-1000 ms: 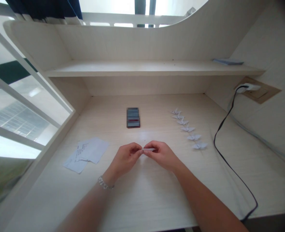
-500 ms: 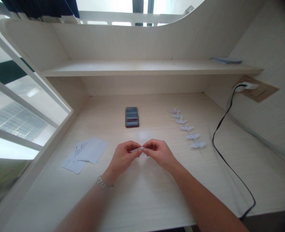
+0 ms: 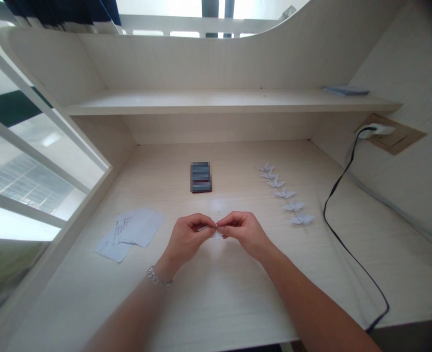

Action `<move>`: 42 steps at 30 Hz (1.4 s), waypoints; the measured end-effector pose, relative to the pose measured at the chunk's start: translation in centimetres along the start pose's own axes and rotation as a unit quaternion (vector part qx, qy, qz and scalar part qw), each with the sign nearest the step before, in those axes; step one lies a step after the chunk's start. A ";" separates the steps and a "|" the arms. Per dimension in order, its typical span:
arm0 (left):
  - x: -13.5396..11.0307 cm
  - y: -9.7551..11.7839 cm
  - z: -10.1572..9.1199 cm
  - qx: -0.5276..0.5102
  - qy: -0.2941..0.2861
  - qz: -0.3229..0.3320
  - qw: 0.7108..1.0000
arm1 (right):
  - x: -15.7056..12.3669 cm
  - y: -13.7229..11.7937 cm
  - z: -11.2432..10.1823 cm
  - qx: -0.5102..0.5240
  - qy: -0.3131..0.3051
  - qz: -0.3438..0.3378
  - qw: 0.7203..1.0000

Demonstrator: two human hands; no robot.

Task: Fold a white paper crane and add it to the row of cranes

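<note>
Both hands meet above the middle of the pale wooden desk (image 3: 216, 293). My left hand (image 3: 188, 237), with a bracelet on its wrist, and my right hand (image 3: 243, 233) each pinch one end of a small folded piece of white paper (image 3: 216, 231), fingertips nearly touching. Most of the paper is hidden by the fingers. To the right, several small folded white paper cranes (image 3: 285, 194) lie in a diagonal row.
Two white paper sheets (image 3: 131, 232) lie at the left. A dark small box (image 3: 200, 177) stands behind the hands. A black cable (image 3: 342, 195) runs from a wall plug (image 3: 379, 130) across the desk's right side. A shelf (image 3: 223, 101) holds a flat blue item (image 3: 346, 90).
The hands have drawn closer together, and the folded paper, seen earlier as a flat strip between them, is now mostly hidden by the fingertips.
</note>
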State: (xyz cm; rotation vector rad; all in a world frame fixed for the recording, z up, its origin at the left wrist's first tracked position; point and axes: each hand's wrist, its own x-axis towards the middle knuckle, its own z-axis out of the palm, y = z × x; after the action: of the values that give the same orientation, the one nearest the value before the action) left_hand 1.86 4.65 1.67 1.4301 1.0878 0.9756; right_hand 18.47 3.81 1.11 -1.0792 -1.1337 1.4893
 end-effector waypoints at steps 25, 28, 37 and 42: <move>0.0 -0.2 0.2 -0.109 0.012 -0.008 0.994 | -0.8 -0.7 -0.5 -0.248 0.025 -0.141 0.958; 0.0 0.0 0.1 -0.144 -0.001 -0.022 0.989 | -0.8 -0.7 -0.6 -0.247 0.030 -0.147 0.957; 0.0 -0.3 0.5 -0.090 0.033 0.003 0.995 | -0.8 -0.3 -0.4 -0.268 0.035 -0.170 0.948; -0.1 -0.6 0.5 -0.050 0.045 0.035 0.997 | -0.8 -0.7 -0.2 -0.288 0.030 -0.161 0.943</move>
State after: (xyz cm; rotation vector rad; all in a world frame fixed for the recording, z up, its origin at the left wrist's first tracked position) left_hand 2.28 4.41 0.99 1.3613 1.0458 1.1377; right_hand 18.87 3.10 1.83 -1.2357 -1.6693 0.8753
